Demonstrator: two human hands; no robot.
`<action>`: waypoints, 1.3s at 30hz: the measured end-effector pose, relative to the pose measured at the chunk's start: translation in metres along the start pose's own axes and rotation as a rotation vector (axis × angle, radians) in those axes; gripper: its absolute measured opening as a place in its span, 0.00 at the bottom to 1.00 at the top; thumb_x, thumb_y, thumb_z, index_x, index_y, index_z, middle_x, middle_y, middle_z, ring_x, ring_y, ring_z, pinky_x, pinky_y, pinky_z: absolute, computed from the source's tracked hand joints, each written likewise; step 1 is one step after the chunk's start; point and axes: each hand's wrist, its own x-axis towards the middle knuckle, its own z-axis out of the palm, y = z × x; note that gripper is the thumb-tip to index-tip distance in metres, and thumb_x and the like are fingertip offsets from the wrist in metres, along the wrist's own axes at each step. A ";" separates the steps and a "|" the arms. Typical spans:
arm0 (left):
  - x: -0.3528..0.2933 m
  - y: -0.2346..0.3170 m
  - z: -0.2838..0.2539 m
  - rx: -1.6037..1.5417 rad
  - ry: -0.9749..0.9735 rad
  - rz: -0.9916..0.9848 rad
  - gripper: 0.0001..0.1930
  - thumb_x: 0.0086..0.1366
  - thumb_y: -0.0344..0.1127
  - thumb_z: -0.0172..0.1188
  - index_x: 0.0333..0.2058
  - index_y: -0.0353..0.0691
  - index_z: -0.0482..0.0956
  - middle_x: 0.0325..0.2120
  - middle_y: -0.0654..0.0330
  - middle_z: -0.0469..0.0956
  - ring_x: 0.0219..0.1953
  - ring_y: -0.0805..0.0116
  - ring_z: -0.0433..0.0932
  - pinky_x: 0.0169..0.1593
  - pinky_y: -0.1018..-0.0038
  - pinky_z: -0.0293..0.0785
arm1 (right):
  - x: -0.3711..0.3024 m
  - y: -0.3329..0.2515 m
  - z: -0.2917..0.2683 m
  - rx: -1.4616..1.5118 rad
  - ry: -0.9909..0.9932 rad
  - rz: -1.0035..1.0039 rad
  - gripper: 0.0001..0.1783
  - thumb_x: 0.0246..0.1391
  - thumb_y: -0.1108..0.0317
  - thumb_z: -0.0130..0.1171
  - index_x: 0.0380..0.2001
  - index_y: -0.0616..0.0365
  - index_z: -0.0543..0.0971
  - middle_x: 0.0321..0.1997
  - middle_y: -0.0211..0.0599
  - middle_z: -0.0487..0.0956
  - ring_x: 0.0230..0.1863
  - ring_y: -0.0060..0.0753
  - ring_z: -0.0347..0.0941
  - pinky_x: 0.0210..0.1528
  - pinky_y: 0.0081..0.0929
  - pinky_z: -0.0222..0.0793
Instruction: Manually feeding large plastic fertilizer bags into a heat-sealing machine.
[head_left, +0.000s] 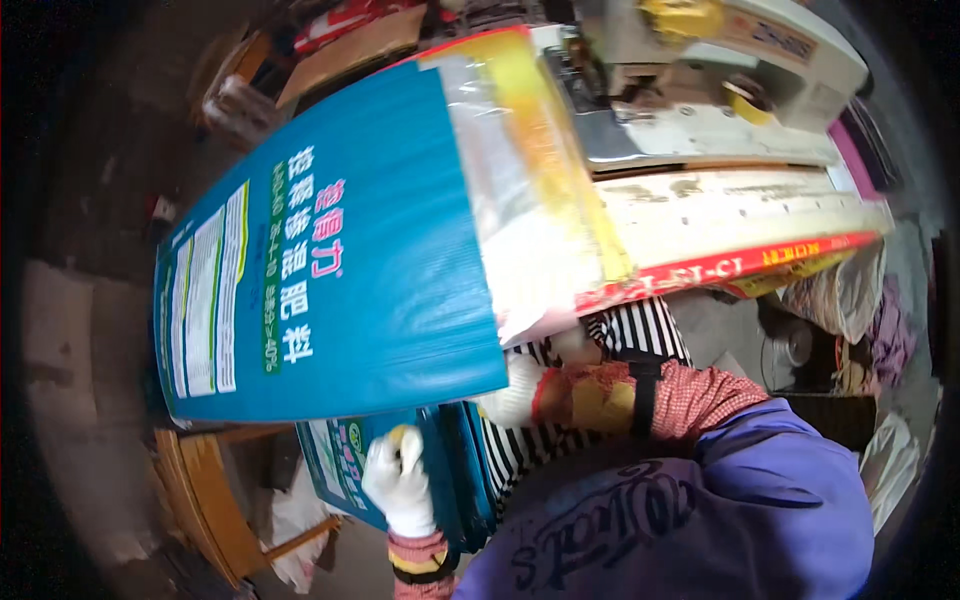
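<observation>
A large blue printed sack (400, 270) spreads across the work surface, with a clear and yellow strip along its right side. At the sack's near right corner is my right hand (513, 392) in a white glove. It touches the sack's edge, and its fingers are blurred and partly hidden there. My left hand (400, 482), also white-gloved, is below the sack's near edge with its fingers curled in. Something yellow shows at its fingertips, too small to make out. More blue sacks (455, 475) are on my lap, next to the left hand.
A pale sewing machine (750, 60) stands at the far right on a worn white table (720, 215). Red and yellow printed material (740, 270) runs along the table's near edge. A wooden stool or frame (205, 490) is at the lower left, and a cardboard piece (350, 55) lies behind.
</observation>
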 end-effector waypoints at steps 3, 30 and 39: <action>0.057 0.077 0.034 -0.089 -0.007 0.442 0.08 0.53 0.33 0.60 0.29 0.36 0.76 0.27 0.53 0.75 0.29 0.55 0.74 0.33 0.71 0.70 | -0.011 -0.075 -0.074 -0.465 -0.634 0.322 0.18 0.46 0.62 0.49 0.42 0.53 0.75 0.39 0.42 0.77 0.40 0.46 0.74 0.41 0.41 0.70; 0.068 0.133 0.033 0.314 -0.085 0.933 0.13 0.41 0.26 0.62 0.25 0.45 0.67 0.28 0.65 0.70 0.33 0.60 0.71 0.36 0.61 0.65 | -0.061 -0.072 -0.178 0.699 0.305 0.499 0.28 0.53 0.43 0.46 0.34 0.60 0.77 0.21 0.41 0.77 0.21 0.33 0.75 0.29 0.26 0.71; 0.057 0.105 0.009 -0.197 -0.816 0.650 0.17 0.42 0.21 0.64 0.33 0.41 0.71 0.30 0.64 0.74 0.33 0.69 0.73 0.37 0.75 0.71 | -0.004 -0.053 -0.165 0.503 0.441 0.424 0.10 0.50 0.65 0.59 0.30 0.62 0.78 0.23 0.36 0.78 0.20 0.25 0.73 0.21 0.24 0.69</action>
